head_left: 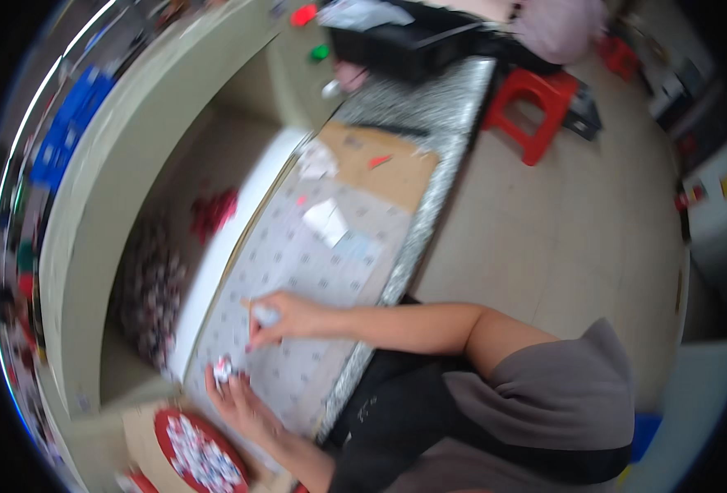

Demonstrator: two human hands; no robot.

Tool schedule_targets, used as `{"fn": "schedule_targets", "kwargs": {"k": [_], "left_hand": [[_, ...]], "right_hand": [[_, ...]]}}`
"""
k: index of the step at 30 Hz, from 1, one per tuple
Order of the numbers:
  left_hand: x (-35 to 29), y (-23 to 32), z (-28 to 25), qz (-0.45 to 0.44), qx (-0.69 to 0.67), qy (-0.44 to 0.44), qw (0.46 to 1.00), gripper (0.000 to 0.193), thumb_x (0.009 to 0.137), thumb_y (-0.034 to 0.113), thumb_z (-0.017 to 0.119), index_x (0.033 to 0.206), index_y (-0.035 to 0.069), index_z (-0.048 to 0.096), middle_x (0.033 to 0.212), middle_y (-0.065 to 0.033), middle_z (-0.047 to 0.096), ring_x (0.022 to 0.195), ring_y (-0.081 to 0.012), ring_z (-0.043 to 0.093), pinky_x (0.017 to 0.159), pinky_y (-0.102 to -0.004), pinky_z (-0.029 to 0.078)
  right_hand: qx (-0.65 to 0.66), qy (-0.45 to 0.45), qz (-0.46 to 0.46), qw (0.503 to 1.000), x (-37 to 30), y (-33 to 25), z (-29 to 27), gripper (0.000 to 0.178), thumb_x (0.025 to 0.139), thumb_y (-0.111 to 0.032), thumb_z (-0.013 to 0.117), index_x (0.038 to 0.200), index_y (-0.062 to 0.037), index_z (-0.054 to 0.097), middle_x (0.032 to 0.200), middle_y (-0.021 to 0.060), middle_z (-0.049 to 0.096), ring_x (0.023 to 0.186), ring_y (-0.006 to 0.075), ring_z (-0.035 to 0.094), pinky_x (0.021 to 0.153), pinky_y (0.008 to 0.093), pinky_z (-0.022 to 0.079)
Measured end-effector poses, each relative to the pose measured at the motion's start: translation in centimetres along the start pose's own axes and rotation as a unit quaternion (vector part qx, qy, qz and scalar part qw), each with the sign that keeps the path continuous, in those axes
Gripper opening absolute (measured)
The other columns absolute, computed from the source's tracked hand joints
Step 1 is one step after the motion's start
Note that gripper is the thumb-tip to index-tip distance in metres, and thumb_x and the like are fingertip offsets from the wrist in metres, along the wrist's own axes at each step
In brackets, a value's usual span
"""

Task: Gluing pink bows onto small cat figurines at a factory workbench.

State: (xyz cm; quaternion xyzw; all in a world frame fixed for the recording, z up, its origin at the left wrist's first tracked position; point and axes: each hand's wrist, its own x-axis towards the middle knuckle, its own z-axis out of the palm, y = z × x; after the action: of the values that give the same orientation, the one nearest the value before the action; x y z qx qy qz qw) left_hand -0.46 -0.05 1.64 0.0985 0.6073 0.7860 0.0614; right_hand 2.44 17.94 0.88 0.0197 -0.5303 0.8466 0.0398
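A red stool [547, 83] stands on pale tiled floor [528, 222] beside the silvery worktable [464, 86].

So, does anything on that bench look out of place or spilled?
Slightly untidy: an angular white scrap lies askew on the dotted sheet, near a crumpled white piece. No spill stands out, though it's blurry.

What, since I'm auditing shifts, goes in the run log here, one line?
left hand: holds small white-red piece | right hand: holds whitish object, blurred | nearby: red tray, small pieces
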Motion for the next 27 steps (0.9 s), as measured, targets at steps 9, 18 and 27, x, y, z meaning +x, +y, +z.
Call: {"fn": "schedule_targets", "kwargs": {"k": [9, 18, 27], "left_hand": [[0.7, 0.1, 1.2, -0.050, -0.048, -0.043, 0.997, 0.037, 0.075, -0.005, 0.053, 0.110, -0.001, 0.044, 0.095, -0.0063, 0.053, 0.084, -0.0093, 0.051, 0.072, -0.0199, 0.042], [0.0, -0.8, 0.3, -0.007, 0.018, -0.059, 0.998, 0.035, 0.074, -0.006, 0.053, 0.107, 0.002, 0.049, 0.091, -0.0038, 0.053, 0.079, -0.0084, 0.051, 0.070, -0.0198, 0.042], [0.6, -0.2, 0.6, -0.112, -0.196, -0.016, 0.974, 0.035, 0.075, -0.002, 0.054, 0.109, 0.001, 0.044, 0.095, -0.0074, 0.053, 0.086, -0.0131, 0.054, 0.078, -0.0249, 0.044]], "right_hand": [[-0.055, 0.068, 0.026, 0.996, -0.1, -0.9, 1.7, 0.010, 0.066, 0.002, 0.061, 0.073, -0.0001, 0.054, 0.069, 0.0061, 0.055, 0.062, 0.0108, 0.051, 0.056, 0.0220, 0.042], [-0.129, 0.032, 0.017, 0.991, 0.2, 0.2, 3.3, 0.011, 0.066, 0.001, 0.064, 0.073, 0.0003, 0.055, 0.071, 0.0047, 0.056, 0.064, 0.0091, 0.051, 0.058, 0.0204, 0.041], [-0.032, 0.109, 0.009, 0.993, 0.3, 0.8, 3.0, 0.009, 0.070, 0.004, 0.059, 0.076, 0.0000, 0.055, 0.075, 0.0050, 0.056, 0.064, 0.0073, 0.049, 0.057, 0.0191, 0.040]]}}
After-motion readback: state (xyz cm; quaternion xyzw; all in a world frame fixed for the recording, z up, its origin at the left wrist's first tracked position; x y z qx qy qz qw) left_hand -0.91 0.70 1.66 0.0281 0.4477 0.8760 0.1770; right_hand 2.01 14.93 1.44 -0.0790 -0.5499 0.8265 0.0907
